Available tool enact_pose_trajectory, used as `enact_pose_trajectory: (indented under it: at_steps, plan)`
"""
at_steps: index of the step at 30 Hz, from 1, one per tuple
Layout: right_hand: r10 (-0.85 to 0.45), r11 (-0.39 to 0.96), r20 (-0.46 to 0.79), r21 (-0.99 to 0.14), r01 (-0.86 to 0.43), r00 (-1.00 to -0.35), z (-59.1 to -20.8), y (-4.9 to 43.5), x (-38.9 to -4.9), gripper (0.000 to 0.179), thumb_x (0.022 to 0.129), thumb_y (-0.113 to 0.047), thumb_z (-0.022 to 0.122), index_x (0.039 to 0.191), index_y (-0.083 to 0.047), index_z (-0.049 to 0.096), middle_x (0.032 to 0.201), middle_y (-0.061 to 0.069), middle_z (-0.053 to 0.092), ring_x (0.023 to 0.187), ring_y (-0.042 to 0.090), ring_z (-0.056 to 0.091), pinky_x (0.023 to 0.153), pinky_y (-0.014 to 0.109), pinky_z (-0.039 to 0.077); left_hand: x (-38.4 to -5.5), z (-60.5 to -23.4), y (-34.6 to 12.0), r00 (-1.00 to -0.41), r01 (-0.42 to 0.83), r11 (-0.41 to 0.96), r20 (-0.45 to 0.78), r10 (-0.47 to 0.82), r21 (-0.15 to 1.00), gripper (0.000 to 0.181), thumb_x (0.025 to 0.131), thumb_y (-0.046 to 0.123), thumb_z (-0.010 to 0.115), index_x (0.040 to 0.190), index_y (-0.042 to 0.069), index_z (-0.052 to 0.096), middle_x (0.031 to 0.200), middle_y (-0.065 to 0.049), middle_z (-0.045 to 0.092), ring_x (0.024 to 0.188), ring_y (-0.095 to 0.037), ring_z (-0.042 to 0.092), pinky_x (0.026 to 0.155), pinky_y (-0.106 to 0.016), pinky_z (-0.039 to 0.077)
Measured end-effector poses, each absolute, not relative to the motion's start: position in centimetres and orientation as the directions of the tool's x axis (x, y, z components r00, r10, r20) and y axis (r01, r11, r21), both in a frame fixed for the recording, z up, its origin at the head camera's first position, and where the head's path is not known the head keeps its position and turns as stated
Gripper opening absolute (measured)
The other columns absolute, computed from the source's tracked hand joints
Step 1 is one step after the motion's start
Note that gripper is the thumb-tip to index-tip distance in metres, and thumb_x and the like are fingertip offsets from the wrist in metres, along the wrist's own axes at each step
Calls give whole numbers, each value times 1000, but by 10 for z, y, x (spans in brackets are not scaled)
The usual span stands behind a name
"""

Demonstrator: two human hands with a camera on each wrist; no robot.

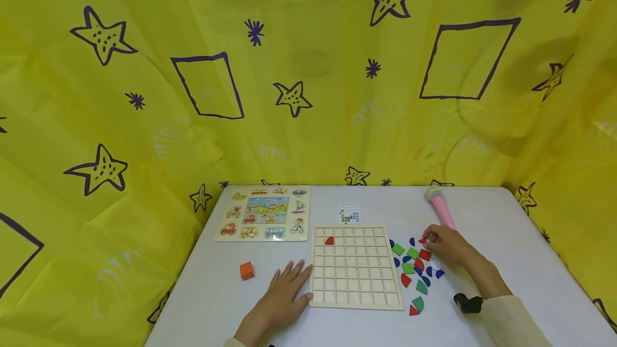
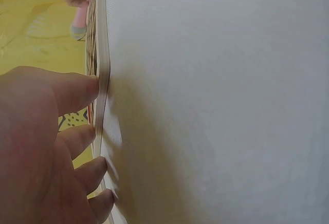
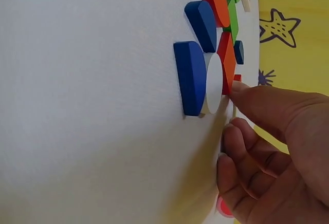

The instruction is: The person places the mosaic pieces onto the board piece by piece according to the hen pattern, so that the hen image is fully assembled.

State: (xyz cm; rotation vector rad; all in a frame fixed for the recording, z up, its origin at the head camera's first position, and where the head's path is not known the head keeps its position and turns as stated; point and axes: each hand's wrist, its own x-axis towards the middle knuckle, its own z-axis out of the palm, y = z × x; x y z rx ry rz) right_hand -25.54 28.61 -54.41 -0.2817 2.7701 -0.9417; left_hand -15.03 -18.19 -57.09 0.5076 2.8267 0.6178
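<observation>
My left hand (image 1: 285,296) lies spread on the table, its thumb and fingertips at the left edge of a wooden grid board (image 1: 356,304). In the left wrist view the thumb touches the board's side. One red quarter-circle piece (image 1: 330,240) sits in an upper-left cell. Right of the board, my right hand (image 1: 447,243) pinches a small red piece (image 1: 422,240) with thumb and fingers; the thumb partly hides it in the right wrist view. Close by lie a red square (image 1: 424,255), a white round piece (image 3: 214,82) and a blue half-round piece (image 3: 189,78).
Several green, blue and red shapes, including a green quarter-circle (image 1: 418,303), lie scattered right of the board. A pattern card (image 1: 348,215) is behind it. A pink microphone (image 1: 441,205) stands back right. Left are a picture puzzle (image 1: 303,213) and an orange cube (image 1: 247,270).
</observation>
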Motion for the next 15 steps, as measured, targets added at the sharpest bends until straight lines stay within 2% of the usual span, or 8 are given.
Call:
enact_pose_trajectory:
  at_steps: [6, 10, 15]
  plan:
    - [-196, 772, -126, -631, -74, -972, -547, 282, -256, 22, 98, -13, 71, 114, 2, 65, 93, 8, 63, 88, 24, 58, 76, 34, 54, -149, -568, -182, -919, 289, 849, -120, 375, 443, 66, 105, 50, 55, 165, 26, 39, 173, -4, 33, 161, -37, 24, 128, -65, 18]
    - [-179, 756, -143, -654, -43, -973, -543, 266, -258, 26, 99, -16, 71, 117, 2, 64, 96, 9, 66, 85, 23, 59, 72, 31, 56, -148, -566, -181, -919, 291, 849, -118, 377, 442, 66, 105, 49, 55, 165, 25, 40, 173, -5, 33, 161, -38, 24, 128, -65, 18]
    - [-211, 738, -72, -666, -110, -975, -533, 234, -261, 26, 100, -17, 72, 117, 1, 65, 97, 10, 64, 83, 22, 57, 67, 29, 53, -148, -566, -181, -918, 293, 847, -118, 380, 444, 66, 106, 49, 55, 165, 25, 39, 173, -5, 33, 161, -37, 24, 128, -65, 18]
